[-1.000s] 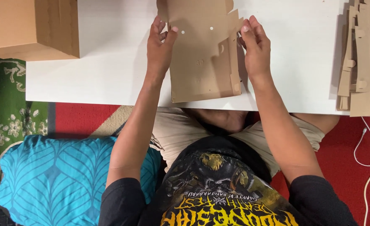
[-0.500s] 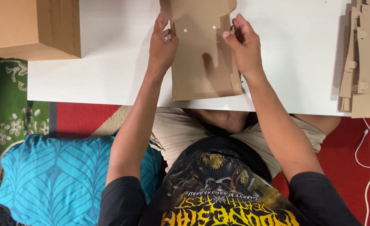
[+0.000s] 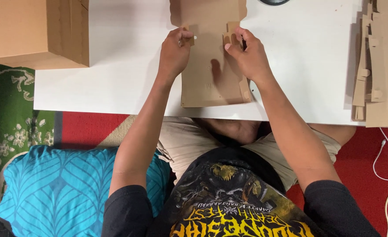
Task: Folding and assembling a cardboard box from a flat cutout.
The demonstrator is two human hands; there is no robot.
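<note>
head view: left hand [image 3: 174,50] and right hand [image 3: 246,55] pinch side flaps of a cardboard blank [image 3: 211,66] on the desk [image 3: 115,83], mid-fold; next, likely pressing flaps inward.

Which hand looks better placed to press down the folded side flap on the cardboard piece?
Right, probably. The right hand already lies on the folded flap of the cardboard blank; the left hand only pinches the opposite edge.

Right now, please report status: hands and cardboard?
Left hand and right hand both gripping cardboard blank edges. Blank flat on white table. Nothing in the way.
</note>
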